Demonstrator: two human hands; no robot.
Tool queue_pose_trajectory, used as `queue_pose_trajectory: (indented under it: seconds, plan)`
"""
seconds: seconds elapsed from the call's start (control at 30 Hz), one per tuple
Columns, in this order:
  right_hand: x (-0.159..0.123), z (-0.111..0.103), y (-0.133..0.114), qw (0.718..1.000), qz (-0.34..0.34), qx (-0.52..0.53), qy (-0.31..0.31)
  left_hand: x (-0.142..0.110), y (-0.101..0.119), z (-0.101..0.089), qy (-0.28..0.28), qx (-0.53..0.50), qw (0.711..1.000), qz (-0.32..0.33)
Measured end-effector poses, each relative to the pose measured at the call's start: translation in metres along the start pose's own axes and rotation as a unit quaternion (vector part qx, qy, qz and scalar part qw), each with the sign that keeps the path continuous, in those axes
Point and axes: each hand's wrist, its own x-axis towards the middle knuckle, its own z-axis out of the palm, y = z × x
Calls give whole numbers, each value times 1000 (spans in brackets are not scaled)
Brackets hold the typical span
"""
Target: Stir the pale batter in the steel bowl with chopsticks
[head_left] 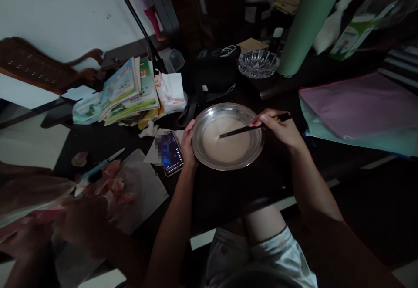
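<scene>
A round metal bowl (209,159) stands at the dark table's near edge, partly filled with a pale, creamy liquid (228,146). Around its left rim my left hand (188,144) is closed, steadying it. My right hand (277,127) grips dark chopsticks (240,130) above the right rim, their tips dipping into the liquid near the middle. Whether there is one stick or two pressed together is hard to see. Just left of my left hand lies a phone (171,153) with its screen lit.
At left, a co-worker's hands (81,222) are busy near pinkish peelings (114,183) and a knife (104,161) on paper. Behind are stacked books (130,92), tissues (171,89), a black bag (209,76) and a glass ashtray (258,63). A green cylinder (308,26) and pink folder (355,107) are at right.
</scene>
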Motion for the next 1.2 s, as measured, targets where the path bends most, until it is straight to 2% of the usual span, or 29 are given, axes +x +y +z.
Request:
queue_pose_trajectory:
  seconds: [0.13,0.3,0.47,0.6,0.77,0.93,1.07,1.2]
  plan:
    - [1,-4,0,996,-18,-1,89,0,1,2,6,-12,1000,-13]
    - [1,-4,1,1000,-12,0,-10,-1,1,3,8,-23,1000,-15]
    - [1,-7,3,998,-19,15,54,-2,2,4,14,-21,999,-20]
    - [1,-6,1,1000,-7,5,-15,-1,2,3,8,-10,1000,-14]
    - [2,-8,3,998,-6,6,67,0,1,2,6,-9,1000,-12]
    - [3,-7,4,1000,-11,-5,6,-1,2,4,8,-8,1000,-17]
    - [4,-8,6,998,-20,5,63,-1,2,5,11,-15,1000,-8]
    - [3,-8,7,1000,-8,13,16,-1,2,4,4,-13,1000,-18]
